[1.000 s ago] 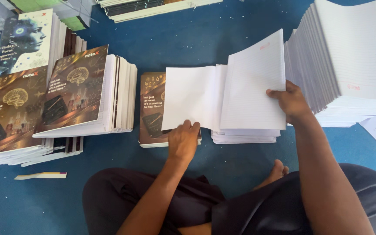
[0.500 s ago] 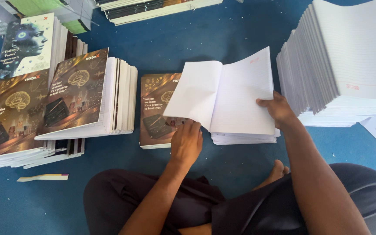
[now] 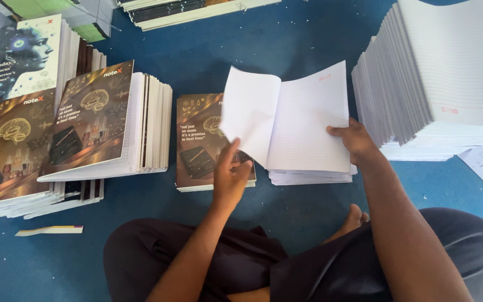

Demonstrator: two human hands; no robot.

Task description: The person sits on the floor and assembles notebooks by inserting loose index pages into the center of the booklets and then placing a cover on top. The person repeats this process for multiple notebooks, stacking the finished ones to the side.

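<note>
While both hands fold a ruled sheet bundle (image 3: 303, 123), covers wait alongside.
Left hand (image 3: 231, 178) pinches the lifted flap; right hand (image 3: 358, 142) presses the other half flat, beside a brown cover stack (image 3: 197, 145).

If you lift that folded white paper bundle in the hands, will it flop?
Probably a bit: the folded white paper bundle is thin, and its left leaf curves where the left hand pinches it. It looks light; the right hand holds its edge easily.

head cam | looks steeply down | close over lap | blue floor (image 3: 286, 50)
</note>
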